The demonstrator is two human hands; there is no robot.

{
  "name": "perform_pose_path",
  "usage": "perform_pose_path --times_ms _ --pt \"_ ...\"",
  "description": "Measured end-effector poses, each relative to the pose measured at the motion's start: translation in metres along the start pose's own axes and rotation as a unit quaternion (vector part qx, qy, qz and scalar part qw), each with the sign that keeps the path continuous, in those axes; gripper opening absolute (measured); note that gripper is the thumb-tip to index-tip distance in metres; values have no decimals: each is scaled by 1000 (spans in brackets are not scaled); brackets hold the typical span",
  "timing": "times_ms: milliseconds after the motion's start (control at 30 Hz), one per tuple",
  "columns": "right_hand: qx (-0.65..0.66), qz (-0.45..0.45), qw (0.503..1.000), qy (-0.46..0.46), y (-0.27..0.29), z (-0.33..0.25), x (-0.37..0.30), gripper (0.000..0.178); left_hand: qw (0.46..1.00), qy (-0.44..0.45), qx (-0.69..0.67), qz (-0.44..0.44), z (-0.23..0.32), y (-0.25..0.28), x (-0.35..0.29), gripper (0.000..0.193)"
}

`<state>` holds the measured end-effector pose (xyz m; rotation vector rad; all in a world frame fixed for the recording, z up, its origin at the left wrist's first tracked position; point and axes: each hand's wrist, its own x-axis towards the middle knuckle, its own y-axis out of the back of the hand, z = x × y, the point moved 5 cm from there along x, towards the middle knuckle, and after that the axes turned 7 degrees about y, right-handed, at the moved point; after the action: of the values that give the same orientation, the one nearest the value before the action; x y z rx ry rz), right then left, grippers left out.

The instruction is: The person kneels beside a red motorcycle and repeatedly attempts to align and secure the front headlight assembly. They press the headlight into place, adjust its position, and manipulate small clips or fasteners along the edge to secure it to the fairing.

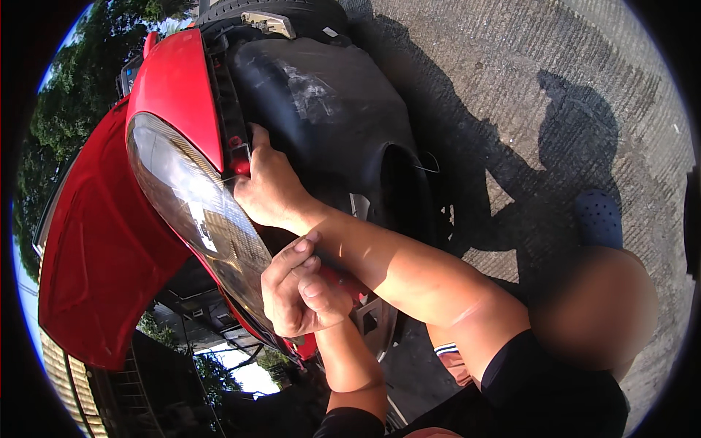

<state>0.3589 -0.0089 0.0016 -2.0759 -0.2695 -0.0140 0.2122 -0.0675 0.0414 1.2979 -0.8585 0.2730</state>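
Observation:
My right hand (274, 186) reaches to the rear lower edge of a red car fender (179, 87), beside the clear headlight (193, 197). Its fingers bend round the edge by a dark bracket with a red end (239, 162), and most fingertips are hidden. What they grip there I cannot make out. Below it, close to my right forearm, my left hand (301, 296) is raised palm up. Its fingers curl toward the thumb, and anything small between them does not show. Behind the fender edge lies the black wheel-arch liner (321, 102), scuffed with pale marks.
A raised red hood (102, 255) stands at the left. At the top is a tyre (314, 11) with a metal bracket (269, 23) by it. A thin wire (429, 164) sticks out from the liner. Rough concrete (467, 44) and a blue clog (600, 219) are at the right.

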Motion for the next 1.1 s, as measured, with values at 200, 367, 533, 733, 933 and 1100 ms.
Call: perform_pose_path --times_ms 200,367,533,733,933,1100 --pt "38 21 999 -6 1 -4 -8 79 1000 3 -1 1 -1 1 0 40" --pt "11 13 999 37 -1 1 0 79 1000 2 5 -3 1 0 1 40" --pt "13 11 1000 12 -1 1 -1 78 1000 -2 12 -2 2 0 1 41" --pt "26 32 999 23 1 -4 -6 77 1000 -1 11 -3 3 0 1 42" --pt "4 16 1000 21 2 0 2 72 998 -61 28 -1 6 0 2 37" --pt "16 12 1000 -7 4 -4 -3 63 966 -3 248 76 5 27 21 22"
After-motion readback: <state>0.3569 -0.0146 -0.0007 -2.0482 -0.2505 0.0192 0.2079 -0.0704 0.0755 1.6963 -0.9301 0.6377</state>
